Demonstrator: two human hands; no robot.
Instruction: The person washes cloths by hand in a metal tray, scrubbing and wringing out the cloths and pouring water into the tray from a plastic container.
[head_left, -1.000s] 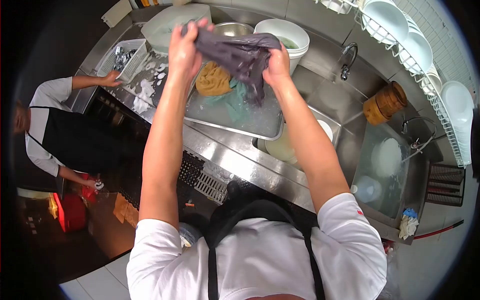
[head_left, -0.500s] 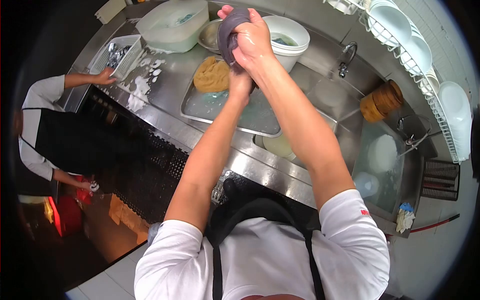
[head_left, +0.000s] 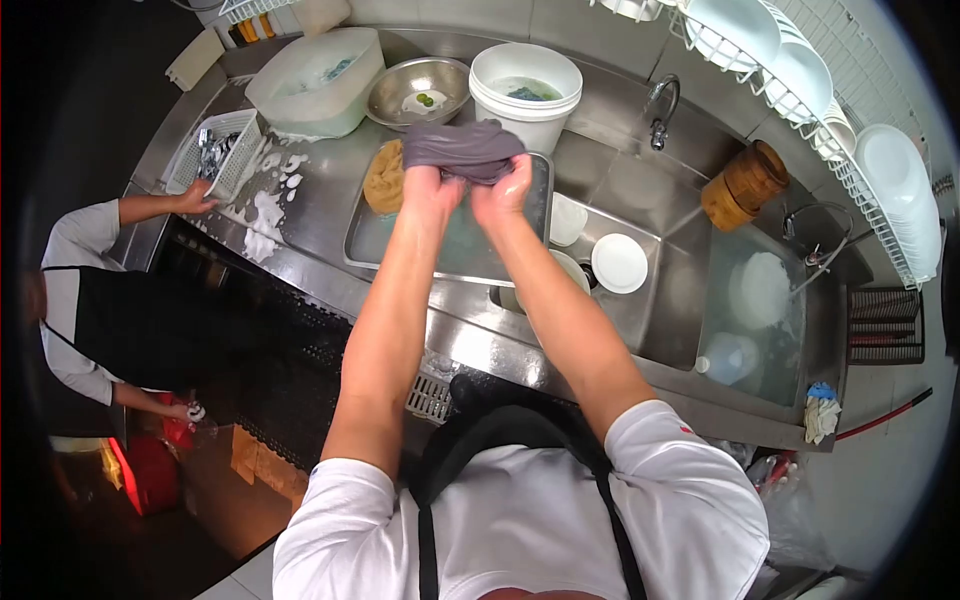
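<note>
A dark purple-grey cloth (head_left: 465, 148) is bunched between my two hands, above the far part of a metal tray (head_left: 480, 278). My left hand (head_left: 432, 190) grips its left side from below, and my right hand (head_left: 503, 188) has hold of its right side. Just left of the cloth, a tan cloth (head_left: 384, 180) lies in the tray, which holds greenish water. Beyond the cloth stand a steel bowl (head_left: 390, 92) with small green pieces in it and a white bucket (head_left: 525, 118) holding liquid and something dark green.
At the left, another person's hand (head_left: 197, 198) touches a white basket (head_left: 233, 165) of metal utensils. A clear tub (head_left: 320, 95) stands behind. To the right are a sink with white plates (head_left: 620, 263), a faucet (head_left: 660, 110), wooden containers (head_left: 745, 185) and a water-filled sink (head_left: 725, 300).
The cloth went from stretched out, to twisted between my stacked hands, to a folded bunch held with my hands side by side. My hands have come lower and nearer the tray.
</note>
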